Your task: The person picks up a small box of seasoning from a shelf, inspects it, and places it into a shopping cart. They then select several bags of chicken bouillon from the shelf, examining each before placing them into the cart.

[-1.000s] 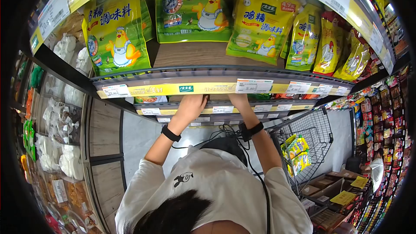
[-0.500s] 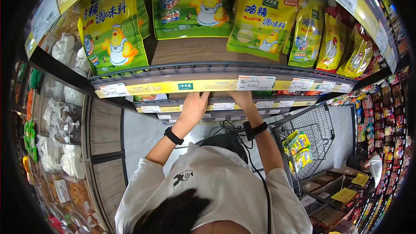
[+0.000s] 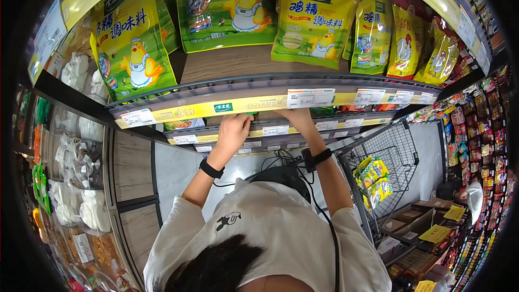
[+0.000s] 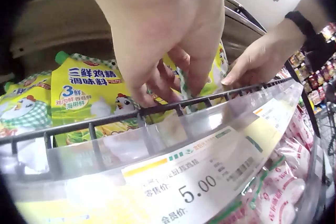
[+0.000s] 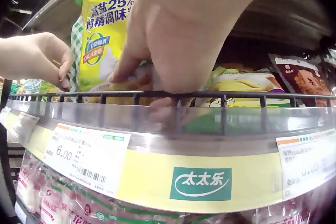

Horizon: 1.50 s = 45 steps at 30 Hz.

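In the head view my left hand and right hand reach under a shelf edge to the shelf below. A yellow pouch of chicken seasoning with a green cap stands upright behind a black wire rail. My right hand grips its lower right part, thumb across the front. In the left wrist view my left hand has bent fingers at the pouch's checkered edge; I cannot tell whether they pinch it. Other yellow pouches stand left of that hand.
Larger yellow-green seasoning bags fill the shelf above. A wire shopping cart holding yellow packs stands at the right. Lying right of the gripped pouch are a pale yellow bag and a brown packet. Stacked boxes stand at lower right.
My left hand has drawn back slightly from under the shelf edge, and its fingers are more bent. A bit of green now shows by its fingertips. The head view has shifted a little.
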Each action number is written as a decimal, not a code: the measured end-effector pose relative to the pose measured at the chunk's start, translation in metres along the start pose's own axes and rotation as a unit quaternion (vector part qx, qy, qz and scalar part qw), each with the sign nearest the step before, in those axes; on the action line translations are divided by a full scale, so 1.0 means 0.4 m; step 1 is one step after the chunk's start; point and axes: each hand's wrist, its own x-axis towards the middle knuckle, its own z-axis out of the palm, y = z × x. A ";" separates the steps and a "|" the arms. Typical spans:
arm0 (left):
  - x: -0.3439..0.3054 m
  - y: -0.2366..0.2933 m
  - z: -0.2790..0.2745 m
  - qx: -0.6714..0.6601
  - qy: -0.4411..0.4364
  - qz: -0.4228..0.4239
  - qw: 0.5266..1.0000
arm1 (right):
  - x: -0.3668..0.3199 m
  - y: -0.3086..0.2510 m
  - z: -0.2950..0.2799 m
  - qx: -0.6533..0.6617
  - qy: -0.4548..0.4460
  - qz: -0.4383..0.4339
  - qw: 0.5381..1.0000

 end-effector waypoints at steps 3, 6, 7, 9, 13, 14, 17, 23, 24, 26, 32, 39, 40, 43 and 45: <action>-0.002 0.000 -0.006 0.042 0.022 0.035 0.998 | 0.006 0.011 -0.001 -0.039 -0.003 -0.010 0.999; -0.008 0.027 -0.028 0.112 0.047 0.062 0.991 | 0.002 0.020 0.000 -0.047 0.005 0.000 0.999; -0.012 0.043 -0.038 0.123 0.052 0.073 0.988 | 0.003 0.030 0.003 -0.051 0.003 0.003 0.999; -0.024 0.051 -0.039 0.118 0.069 0.089 0.987 | 0.004 0.047 0.007 -0.059 -0.003 0.008 0.998; -0.045 0.026 -0.022 0.110 0.037 0.080 0.990 | -0.025 0.077 0.010 0.170 0.031 -0.048 0.984; -0.038 0.036 -0.032 0.129 0.022 0.093 0.987 | -0.021 0.090 0.012 0.235 0.032 -0.030 0.971; -0.042 0.045 -0.032 0.110 -0.018 0.146 0.983 | 0.021 0.219 0.012 0.288 -0.007 0.090 0.953; -0.054 0.061 -0.056 0.048 -0.038 0.293 0.954 | -0.109 -0.046 -0.032 0.065 0.009 -0.145 0.987; -0.059 0.064 -0.052 0.045 -0.034 0.309 0.950 | -0.118 -0.028 -0.039 -0.011 0.014 -0.126 0.992; -0.063 0.088 -0.049 0.011 -0.039 0.316 0.948 | -0.147 -0.035 -0.059 -0.068 0.034 -0.146 0.986; -0.051 0.161 -0.006 -0.123 -0.136 0.219 0.958 | -0.291 -0.128 -0.171 -0.087 0.019 -0.179 0.980; -0.050 0.270 0.124 -0.196 -0.285 0.002 0.938 | -0.438 -0.049 -0.253 0.189 0.068 0.096 0.975; -0.059 0.264 0.168 -0.193 -0.286 0.022 0.938 | -0.457 -0.004 -0.272 0.163 0.071 0.095 0.979; -0.055 0.344 0.235 -0.323 -0.288 -0.038 0.901 | -0.506 -0.001 -0.322 0.221 0.116 0.104 0.963; -0.051 0.418 0.257 -0.360 -0.281 -0.048 0.888 | -0.539 -0.005 -0.374 0.248 0.118 0.133 0.952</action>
